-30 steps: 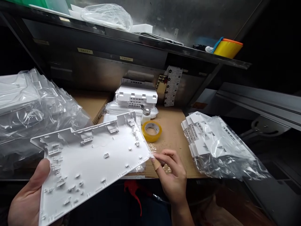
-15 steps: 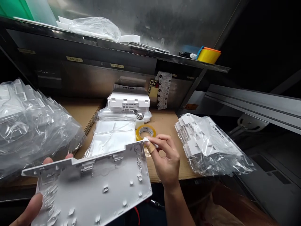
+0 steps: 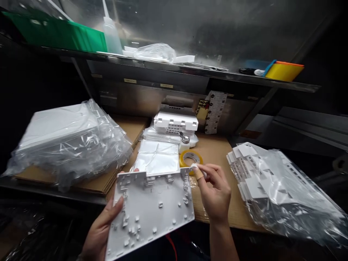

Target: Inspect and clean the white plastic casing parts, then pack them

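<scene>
My left hand (image 3: pixel 102 224) grips the left edge of a white plastic housing panel (image 3: pixel 152 214), thumb on its inner face and fingers behind. The panel's clip-studded inside faces me. At its upper right corner, my right hand (image 3: pixel 216 190) pinches a small white wad of cloth or tissue (image 3: pixel 194 166) between thumb and fingers, touching the edge. A tan bandage wraps the right thumb. Just beyond lie a roll of yellow tape (image 3: pixel 199 156) and a small white bottle with a metal pump top (image 3: pixel 185 143). Flat clear bags (image 3: pixel 159 154) lie stacked behind the panel.
Bagged white panels (image 3: pixel 65 134) are piled on cardboard at left, more bagged panels (image 3: pixel 272 181) at right. White housings (image 3: pixel 175 121) stand at the back. Above runs a metal shelf (image 3: pixel 231 74) with a green bin (image 3: pixel 67 36), a squeeze bottle (image 3: pixel 112 36) and a yellow container (image 3: pixel 284 71).
The view has swung left, so the scene sits further right and more of the left pile and shelf shows. My left hand is now more visible on the panel; the right still pinches the wad.
</scene>
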